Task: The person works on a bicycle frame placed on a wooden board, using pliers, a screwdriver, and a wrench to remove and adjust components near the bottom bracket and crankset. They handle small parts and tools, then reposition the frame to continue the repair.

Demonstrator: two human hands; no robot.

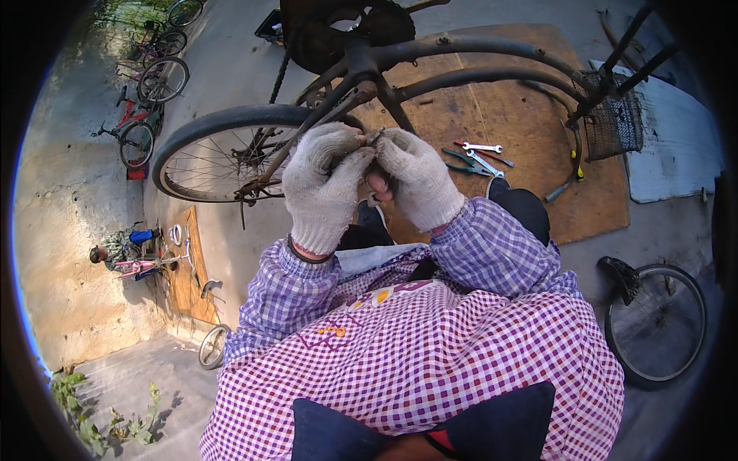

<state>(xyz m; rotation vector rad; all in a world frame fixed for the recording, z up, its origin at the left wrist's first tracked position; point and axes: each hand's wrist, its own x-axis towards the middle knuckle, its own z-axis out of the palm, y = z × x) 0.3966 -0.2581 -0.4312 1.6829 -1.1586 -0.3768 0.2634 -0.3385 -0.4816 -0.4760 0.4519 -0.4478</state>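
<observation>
My left hand (323, 180) and my right hand (419, 180), both in off-white knitted gloves, meet in front of my chest. Their fingertips pinch a small dark metal piece (374, 139), too small to name. Bare fingertips poke out of the right glove, and a small pale bit (373, 200) shows below them; I cannot tell what it is. Just beyond my hands is a worn dark bicycle frame (469, 48) with its crank arm (355, 98). The frame's spoked wheel (223, 123) lies to the left of my left hand.
Wrenches (484, 163), green-handled pliers (459, 163) and a red-handled tool (496, 158) lie on a wooden board (538, 115). A wire basket (613, 123) sits at the right. Nearer right is a loose wheel (657, 326). Another person (123, 250) is beside a pink bicycle at far left.
</observation>
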